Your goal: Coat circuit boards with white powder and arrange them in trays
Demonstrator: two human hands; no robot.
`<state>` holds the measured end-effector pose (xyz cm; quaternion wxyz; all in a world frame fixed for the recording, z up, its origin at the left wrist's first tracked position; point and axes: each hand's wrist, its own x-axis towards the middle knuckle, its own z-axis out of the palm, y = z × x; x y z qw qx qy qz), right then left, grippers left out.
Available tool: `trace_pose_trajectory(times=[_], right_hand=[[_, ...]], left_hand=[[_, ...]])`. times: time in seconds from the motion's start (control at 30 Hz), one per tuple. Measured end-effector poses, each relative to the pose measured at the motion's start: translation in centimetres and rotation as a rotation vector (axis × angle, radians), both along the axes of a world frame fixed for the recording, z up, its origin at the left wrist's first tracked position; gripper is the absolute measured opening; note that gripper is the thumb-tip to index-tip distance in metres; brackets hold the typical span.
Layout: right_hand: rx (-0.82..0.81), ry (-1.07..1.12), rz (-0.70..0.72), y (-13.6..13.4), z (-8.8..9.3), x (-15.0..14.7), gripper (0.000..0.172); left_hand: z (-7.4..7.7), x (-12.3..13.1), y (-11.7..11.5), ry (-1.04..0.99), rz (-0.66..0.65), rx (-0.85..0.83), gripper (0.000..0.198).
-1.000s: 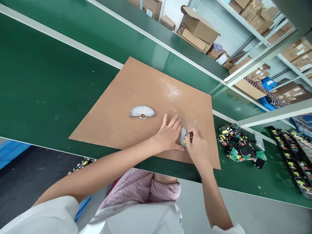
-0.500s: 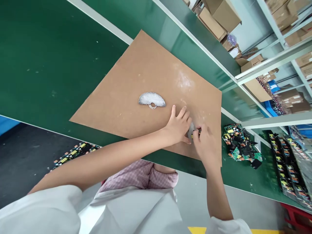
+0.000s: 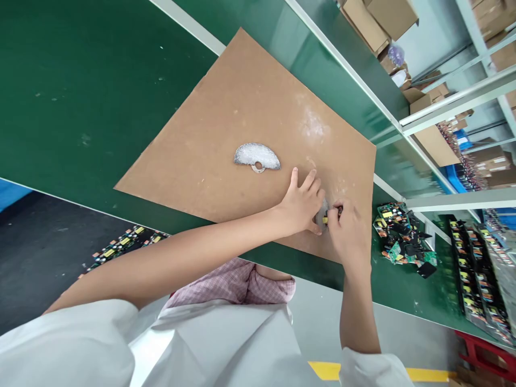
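My left hand (image 3: 304, 204) lies with its fingers spread over the brown board (image 3: 209, 129), its palm side against the edge of a grey, powdery-looking piece (image 3: 321, 216). Much of that piece is hidden by the hands. My right hand (image 3: 347, 231) is closed in a pinch on a small circuit board, of which a yellow part (image 3: 325, 220) and some dark bits show. It rests right against the grey piece. Left of both hands, a whitish-grey half-disc (image 3: 257, 156) with a small ring at its straight edge lies flat on the board.
On the green bench (image 3: 80, 118), right of the board, sits a heap of circuit boards (image 3: 403, 239). Beyond it stand rows of circuit boards (image 3: 478, 269). A metal frame post (image 3: 459, 203) crosses there. Cardboard boxes (image 3: 391, 19) fill shelves at the back.
The view has shifted slightly, so the board and hands appear a little displaced. Both hands keep nearly the same pose around the grey piece; the yellow part shows more clearly.
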<state>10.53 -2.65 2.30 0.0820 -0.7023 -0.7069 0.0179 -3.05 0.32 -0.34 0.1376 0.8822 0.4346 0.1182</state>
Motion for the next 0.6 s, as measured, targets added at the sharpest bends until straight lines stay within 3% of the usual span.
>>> trace_pose_trajectory(times=[0.13,0.37,0.6], right_hand=[[0.074,0.009,-0.019,1.8,-0.2,-0.1,0.012],[-0.017,-0.008,-0.036,-0.3,0.2,0.1,0.012],[0.056,-0.013,-0.037,1.8,0.1,-0.3,0.013]], left_hand=[[0.0,0.0,0.1,-0.01,-0.004,0.007,0.082],[0.0,0.1,0.1,0.002,0.001,0.005,0.084],[0.0,0.0,0.2,-0.036,-0.005,0.003,0.081]])
